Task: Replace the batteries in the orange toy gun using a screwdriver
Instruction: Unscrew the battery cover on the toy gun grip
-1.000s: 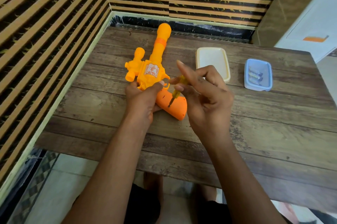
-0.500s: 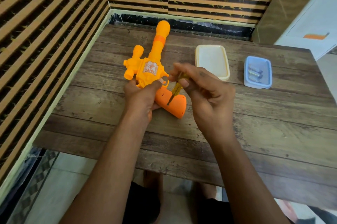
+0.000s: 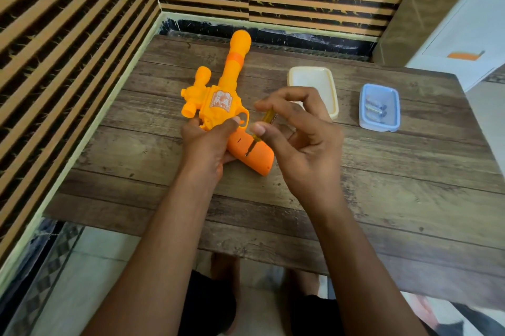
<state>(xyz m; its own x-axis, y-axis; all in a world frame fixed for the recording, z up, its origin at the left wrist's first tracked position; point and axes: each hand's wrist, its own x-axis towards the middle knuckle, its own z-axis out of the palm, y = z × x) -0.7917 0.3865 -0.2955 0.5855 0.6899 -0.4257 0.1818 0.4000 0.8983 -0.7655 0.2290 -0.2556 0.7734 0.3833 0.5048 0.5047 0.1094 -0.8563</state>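
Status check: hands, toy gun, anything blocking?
Left hand steadies orange toy gun. Right hand pinches yellow-handled screwdriver, tip in grip screw. Nothing in the way.

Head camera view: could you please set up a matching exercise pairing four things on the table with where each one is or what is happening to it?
Things:
1. screwdriver
2. toy gun
3. cream tray
4. blue tray

States:
A. holds batteries, farthest to the right
B. pinched by the right hand, tip on the orange grip
C. steadied on the table by the left hand
D. looks empty, between the gun and the other tray

Pairs: 1-B, 2-C, 3-D, 4-A
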